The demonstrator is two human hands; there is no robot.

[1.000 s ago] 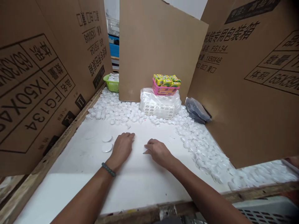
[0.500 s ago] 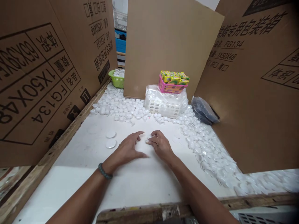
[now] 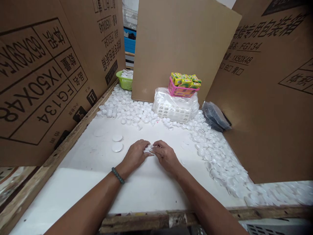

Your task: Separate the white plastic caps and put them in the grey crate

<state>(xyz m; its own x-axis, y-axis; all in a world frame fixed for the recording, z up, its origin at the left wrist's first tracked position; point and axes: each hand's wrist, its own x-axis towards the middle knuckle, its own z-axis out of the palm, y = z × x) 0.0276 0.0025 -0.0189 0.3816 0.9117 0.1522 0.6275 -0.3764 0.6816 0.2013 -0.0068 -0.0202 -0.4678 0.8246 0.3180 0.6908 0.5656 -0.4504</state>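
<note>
Your left hand (image 3: 137,154) and right hand (image 3: 165,156) meet mid-worktop (image 3: 137,192), the grip of each pinching a small white piece (image 3: 148,149) between thumb and fingers; its shape is too blurred to tell. Two white discs (image 3: 117,147) lie near your left hand, toward the left edge. Loose white cups (image 3: 130,114) crowd the far edge, below a pink basket (image 3: 184,92) on a wrapped pack (image 3: 171,112).

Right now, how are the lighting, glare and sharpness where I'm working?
In the head view, the table is brightest at near left, greyer farther back; the plastic bag shows shiny highlights; the white piece between the hands blends into the table, its outline unclear.
</note>
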